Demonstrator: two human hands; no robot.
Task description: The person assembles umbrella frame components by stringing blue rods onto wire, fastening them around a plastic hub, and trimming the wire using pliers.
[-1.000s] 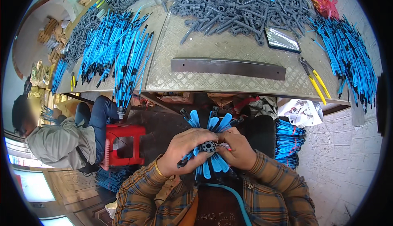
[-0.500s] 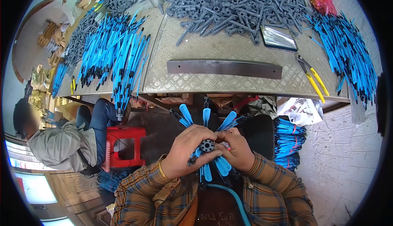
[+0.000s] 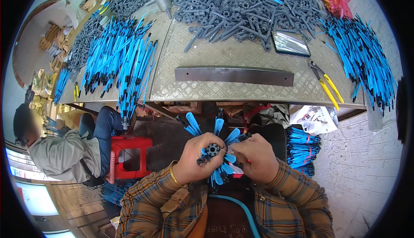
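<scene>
At my lap, my left hand [image 3: 199, 158] is closed around a dark grey, round slotted hub [image 3: 212, 150], its toothed end facing up. Several flat blue strips [image 3: 192, 122] with black fittings fan out around the hub, above and below the hand. Just to the right, my right hand [image 3: 258, 159] is closed, with thumb and index finger pinched. What looks like a thin wire stretches from the hub to these fingers. A blue strip with a black end lies by its fingertips. The lower part of the hub is hidden in my left palm.
Ahead stands a table with a metal bar [image 3: 234, 75], yellow-handled pliers [image 3: 326, 85], a dark flat phone-like slab [image 3: 291, 43] and a heap of grey plastic parts [image 3: 246, 9]. Blue strips lie left [image 3: 112, 56] and right [image 3: 364, 56]. At left, a person [image 3: 69, 147] sits near a red stool [image 3: 129, 156].
My right hand has drawn away to the right from the hub, opening a gap between the hands. My left hand, with the hub, has shifted slightly left.
</scene>
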